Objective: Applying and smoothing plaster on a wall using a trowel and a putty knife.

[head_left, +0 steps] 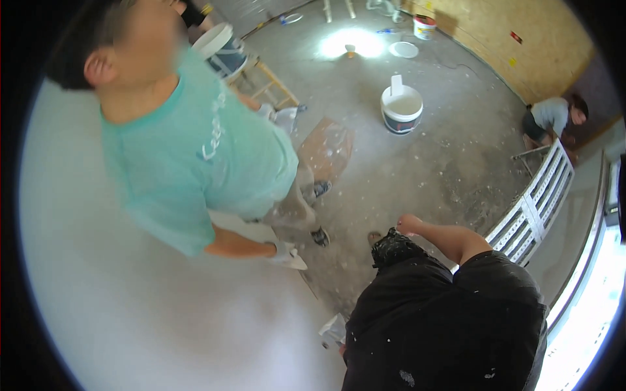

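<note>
My right hand point(409, 225) hangs in front of my right side, fingers curled in, with nothing seen in it. Only a sliver of my left hand point(342, 350) shows beside my black shirt point(443, 326); the rest is hidden. Right against it is a whitish, smeared object point(334, 329) with a grey end, its kind unclear. A co-worker in a mint-green T-shirt point(215, 150) stands close on the left. That person's near hand, in a whitish glove point(284, 253), is by a pale flat piece point(298, 263) at the white wall point(195, 326).
An open white bucket point(402, 124) with a pale slab upright in it stands on the spattered concrete floor point(450, 150). Flattened cardboard point(328, 148) lies nearby. A perforated metal platform point(535, 202) leans on the right, with another person point(551, 117) crouching beyond. Another bucket point(222, 49) stands behind the co-worker.
</note>
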### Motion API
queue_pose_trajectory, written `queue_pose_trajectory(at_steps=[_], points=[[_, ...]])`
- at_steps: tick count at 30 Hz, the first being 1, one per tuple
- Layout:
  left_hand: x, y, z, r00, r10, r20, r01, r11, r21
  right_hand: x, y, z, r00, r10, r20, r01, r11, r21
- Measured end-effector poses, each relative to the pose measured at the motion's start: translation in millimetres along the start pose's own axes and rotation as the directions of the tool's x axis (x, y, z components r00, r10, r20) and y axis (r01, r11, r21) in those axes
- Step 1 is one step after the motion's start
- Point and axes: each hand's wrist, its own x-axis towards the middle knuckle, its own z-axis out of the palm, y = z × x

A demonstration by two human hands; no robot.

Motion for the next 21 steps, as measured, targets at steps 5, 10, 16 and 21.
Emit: queue_pose_trajectory(at_steps=[5,10,16,21], points=[[111,55,15,0.966,0.221,0.134,-0.234,0.969,0.084,3,28,-62,0.99,0.113,-0.081,-0.084,0.951,0.298],[206,107,53,0.875,0.399,0.275,-0.436,0.896,0.086,-24,71,-138,0.911,0.325,-0.255,-0.093,0.762,0.641],[301,155,102,0.804,0.539,0.252,-0.57,0.819,0.066,-65,132,-147,0.786,0.541,-0.3,-0.113,0.602,0.791],[350,164,139,0.932,0.252,0.259,-0.309,0.928,0.209,-64,194,-151,0.698,0.702,-0.141,-0.114,0.303,0.946]])
